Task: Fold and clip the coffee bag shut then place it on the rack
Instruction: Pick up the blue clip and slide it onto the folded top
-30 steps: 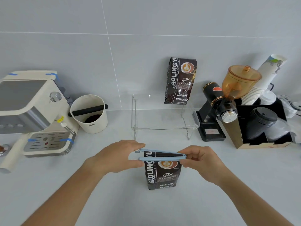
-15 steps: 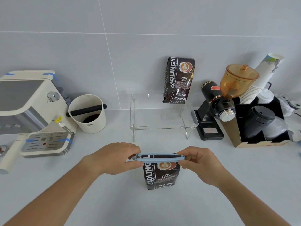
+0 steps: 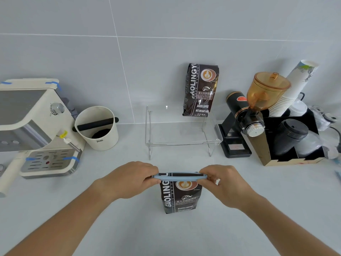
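Observation:
A dark brown coffee bag (image 3: 180,197) stands upright on the white counter, near the front centre. A long light-blue clip (image 3: 180,177) lies across its folded top, its two arms pressed nearly together. My left hand (image 3: 129,179) pinches the clip's left end. My right hand (image 3: 224,183) pinches its right end. Behind the bag stands a clear acrylic rack (image 3: 181,144). A second, matching coffee bag (image 3: 201,90) stands on the rack's right side, leaning on the wall.
An espresso machine (image 3: 35,130) sits at the left with a cream knock box (image 3: 96,128) beside it. Right of the rack are a black grinder with an amber hopper (image 3: 247,115), stacked paper cups (image 3: 293,89) and a box of black lids (image 3: 293,143).
The blue clip's arms, spread at the left end a second ago, have come together over the bag's folded top. Both hands stayed at its ends.

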Tool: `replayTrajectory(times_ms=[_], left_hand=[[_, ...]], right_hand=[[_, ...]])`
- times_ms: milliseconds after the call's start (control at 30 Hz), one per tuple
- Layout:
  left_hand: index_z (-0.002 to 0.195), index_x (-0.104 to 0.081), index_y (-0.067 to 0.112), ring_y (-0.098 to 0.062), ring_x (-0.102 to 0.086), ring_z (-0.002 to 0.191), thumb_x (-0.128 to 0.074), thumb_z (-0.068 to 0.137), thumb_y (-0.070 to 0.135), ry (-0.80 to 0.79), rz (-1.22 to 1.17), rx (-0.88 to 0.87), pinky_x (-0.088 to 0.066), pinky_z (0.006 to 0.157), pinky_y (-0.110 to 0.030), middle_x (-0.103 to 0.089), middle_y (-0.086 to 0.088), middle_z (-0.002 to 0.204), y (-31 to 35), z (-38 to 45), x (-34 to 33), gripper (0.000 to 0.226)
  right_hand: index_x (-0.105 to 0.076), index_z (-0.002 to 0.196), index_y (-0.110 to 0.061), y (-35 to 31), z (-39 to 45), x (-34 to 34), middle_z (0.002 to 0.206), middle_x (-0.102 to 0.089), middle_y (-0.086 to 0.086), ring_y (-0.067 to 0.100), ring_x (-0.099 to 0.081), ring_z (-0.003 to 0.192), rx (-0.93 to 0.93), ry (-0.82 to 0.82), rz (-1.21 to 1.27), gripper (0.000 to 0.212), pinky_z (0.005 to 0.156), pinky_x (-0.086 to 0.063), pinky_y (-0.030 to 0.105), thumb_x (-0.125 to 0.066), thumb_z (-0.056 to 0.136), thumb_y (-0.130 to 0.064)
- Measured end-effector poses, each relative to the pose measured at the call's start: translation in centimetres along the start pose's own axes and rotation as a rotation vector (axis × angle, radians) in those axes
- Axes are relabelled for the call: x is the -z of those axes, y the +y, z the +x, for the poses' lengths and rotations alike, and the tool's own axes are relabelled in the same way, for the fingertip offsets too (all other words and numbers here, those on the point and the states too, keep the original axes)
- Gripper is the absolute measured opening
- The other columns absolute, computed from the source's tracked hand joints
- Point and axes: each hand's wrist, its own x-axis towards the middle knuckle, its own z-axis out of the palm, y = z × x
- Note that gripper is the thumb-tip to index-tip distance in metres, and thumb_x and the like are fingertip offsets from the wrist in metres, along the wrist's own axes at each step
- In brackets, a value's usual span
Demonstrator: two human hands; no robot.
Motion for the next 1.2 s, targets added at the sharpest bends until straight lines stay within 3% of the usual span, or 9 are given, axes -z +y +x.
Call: replayTrajectory(times_ms=[167, 333, 467, 600, 733, 800, 867, 1000, 1200], left_hand=[[0.073, -0.039, 0.028, -0.002, -0.039, 0.059, -0.041, 0.096, 0.045, 0.031, -0.037, 0.009, -0.027, 0.052, -0.018, -0.041, 0.012, 0.064, 0.0, -0.2, -0.3, 0.029], [0.077, -0.049, 0.027, -0.005, -0.043, 0.061, -0.046, 0.094, 0.046, 0.094, -0.133, 0.053, -0.032, 0.055, -0.02, -0.046, 0.012, 0.067, -0.3, -0.2, -0.8, 0.026], [0.085, -0.057, 0.029, -0.014, -0.055, 0.074, -0.052, 0.09, 0.046, 0.177, -0.346, 0.148, -0.045, 0.06, -0.03, -0.06, 0.006, 0.078, -0.1, -0.5, -2.4, 0.018], [0.096, -0.064, 0.031, -0.005, -0.068, 0.089, -0.07, 0.083, 0.03, 0.292, -0.765, 0.308, -0.043, 0.054, -0.014, -0.074, 0.008, 0.09, 1.4, -0.5, -4.5, 0.014], [0.101, -0.07, 0.027, -0.011, -0.072, 0.095, -0.078, 0.075, 0.012, 0.416, -1.111, 0.422, -0.055, 0.088, -0.032, -0.078, 0.008, 0.1, 2.6, 0.0, -7.4, 0.032], [0.108, -0.069, 0.027, -0.016, -0.071, 0.102, -0.076, 0.072, 0.008, 0.464, -1.245, 0.458, -0.055, 0.092, -0.04, -0.076, 0.003, 0.109, 2.8, 0.1, -8.7, 0.041], [0.114, -0.065, 0.031, -0.017, -0.07, 0.105, -0.074, 0.075, 0.0, 0.481, -1.326, 0.489, -0.056, 0.089, -0.034, -0.072, 0.004, 0.117, 3.3, 0.2, -10.0, 0.05], [0.115, -0.062, 0.033, -0.007, -0.068, 0.106, -0.071, 0.08, -0.004, 0.509, -1.38, 0.529, -0.053, 0.083, -0.015, -0.075, 0.014, 0.11, 4.5, 0.1, -12.3, 0.052], [0.119, -0.065, 0.017, -0.006, -0.068, 0.108, -0.064, 0.086, -0.003, 0.51, -1.362, 0.524, -0.051, 0.084, -0.013, -0.075, 0.014, 0.109, 5.3, 0.1, -13.4, 0.038]], right_hand=[[-0.074, 0.088, -0.016, 0.3, -0.2, -0.5, 0.065, -0.063, -0.001, 0.021, -0.054, 0.067, -0.005, 0.024, 0.001, 0.015, 0.051, -0.038, 0.012, -0.069, 0.083, -0.029], [-0.076, 0.091, -0.022, 0.6, 0.2, -0.4, 0.071, -0.067, -0.005, 0.019, -0.059, 0.075, -0.082, 0.015, 0.084, 0.011, 0.057, -0.046, 0.014, -0.078, 0.08, -0.02], [-0.077, 0.097, -0.027, 1.1, -0.1, -1.0, 0.085, -0.069, -0.007, 0.015, -0.064, 0.078, -0.136, 0.048, 0.217, 0.025, 0.064, -0.054, 0.019, -0.08, 0.078, -0.011], [-0.067, 0.114, -0.035, 2.0, -0.5, -2.6, 0.103, -0.074, -0.012, 0.003, -0.068, 0.094, -0.394, 0.023, 0.393, 0.044, 0.078, -0.057, 0.02, -0.078, 0.078, -0.012], [-0.067, 0.105, -0.042, 2.6, -1.1, -4.4, 0.1, -0.078, -0.019, 0.0, -0.07, 0.099, -0.438, -0.066, 0.459, 0.043, 0.086, -0.055, 0.022, -0.073, 0.081, -0.007], [-0.071, 0.1, -0.038, 2.8, -1.5, -5.3, 0.099, -0.078, -0.021, -0.004, -0.07, 0.099, -0.459, -0.049, 0.47, 0.036, 0.088, -0.052, 0.02, -0.071, 0.082, -0.007], [-0.075, 0.098, -0.031, 3.2, -2.0, -6.2, 0.099, -0.079, -0.016, -0.003, -0.07, 0.101, -0.51, -0.017, 0.492, 0.029, 0.09, -0.052, 0.024, -0.07, 0.084, -0.007], [-0.075, 0.095, -0.027, 3.3, -2.5, -7.3, 0.1, -0.08, -0.011, 0.002, -0.071, 0.1, -0.563, 0.035, 0.582, 0.027, 0.088, -0.052, 0.026, -0.068, 0.085, -0.003], [-0.077, 0.096, -0.017, 3.2, -2.8, -8.0, 0.095, -0.081, -0.008, 0.006, -0.073, 0.095, -0.593, 0.079, 0.569, 0.02, 0.083, -0.053, 0.024, -0.066, 0.087, -0.004]])
